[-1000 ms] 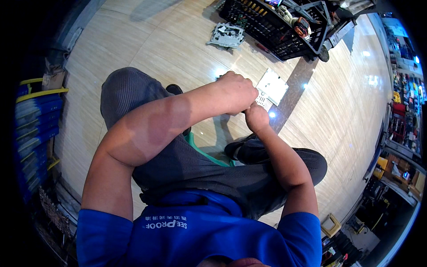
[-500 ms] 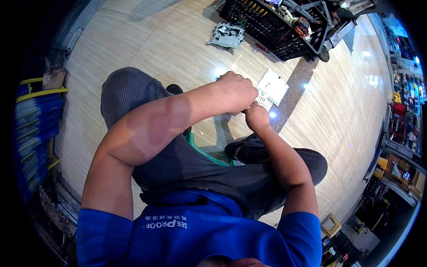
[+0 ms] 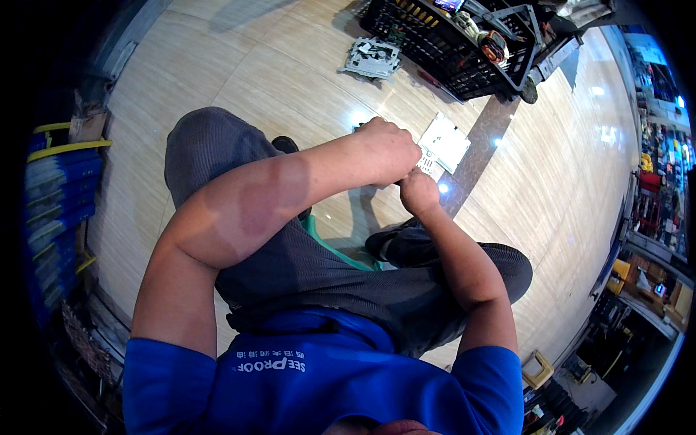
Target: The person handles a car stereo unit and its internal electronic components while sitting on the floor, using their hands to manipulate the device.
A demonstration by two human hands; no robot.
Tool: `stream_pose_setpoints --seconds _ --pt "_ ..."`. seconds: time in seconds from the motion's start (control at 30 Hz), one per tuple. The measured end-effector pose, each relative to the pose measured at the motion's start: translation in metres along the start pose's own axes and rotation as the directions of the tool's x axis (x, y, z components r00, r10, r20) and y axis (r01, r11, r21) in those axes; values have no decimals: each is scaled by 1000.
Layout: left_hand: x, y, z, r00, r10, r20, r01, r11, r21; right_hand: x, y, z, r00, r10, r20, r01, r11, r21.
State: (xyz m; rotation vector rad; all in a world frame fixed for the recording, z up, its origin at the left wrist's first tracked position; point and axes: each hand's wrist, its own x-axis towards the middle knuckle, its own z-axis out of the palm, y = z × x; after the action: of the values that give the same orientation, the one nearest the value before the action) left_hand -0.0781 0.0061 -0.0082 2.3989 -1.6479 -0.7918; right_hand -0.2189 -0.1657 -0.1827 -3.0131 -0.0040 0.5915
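My left hand (image 3: 390,152) is closed, its back turned up and its fingers curled out of sight. Right against it is my right hand (image 3: 420,194), also closed like a fist. What the two grip between them is hidden; only a small dark bit shows where they meet. Just beyond the fingers a flat white metal plate (image 3: 445,143) appears, and a slotted silvery metal piece (image 3: 428,165) shows between it and my hands. I cannot tell whether either piece is held or lies on the floor.
A black plastic crate (image 3: 453,61) full of tools and cables stands ahead on the tiled floor. Beside it lies a silvery metal mechanism (image 3: 371,58). Blue bins with yellow edges (image 3: 64,192) are stacked at the left. Crowded shelves (image 3: 656,156) line the right. A green stool edge (image 3: 330,250) shows below me.
Almost nothing differs. Both hands keep their place and grip, and the view has shifted very slightly.
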Motion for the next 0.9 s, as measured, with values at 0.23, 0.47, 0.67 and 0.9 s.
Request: stream_pose_setpoints --seconds 0.23,0.47,0.67,0.9 --pt "-1 0 0 1000 0 7 0 1000 -5 -4 -9 -14 999 28 -17 -28 1000 -14" --pt "0 0 1 1000 8 7 -8 1000 -6 -2 -6 -7 1000 22 2 -22 999 -26" --pt "1 -1 3 1000 7 4 -7 1000 -3 1 -3 -4 999 37 35 -36 999 -15" --pt "1 0 3 1000 6 -4 -6 1000 2 -2 -6 -10 999 35 19 -36 999 16"
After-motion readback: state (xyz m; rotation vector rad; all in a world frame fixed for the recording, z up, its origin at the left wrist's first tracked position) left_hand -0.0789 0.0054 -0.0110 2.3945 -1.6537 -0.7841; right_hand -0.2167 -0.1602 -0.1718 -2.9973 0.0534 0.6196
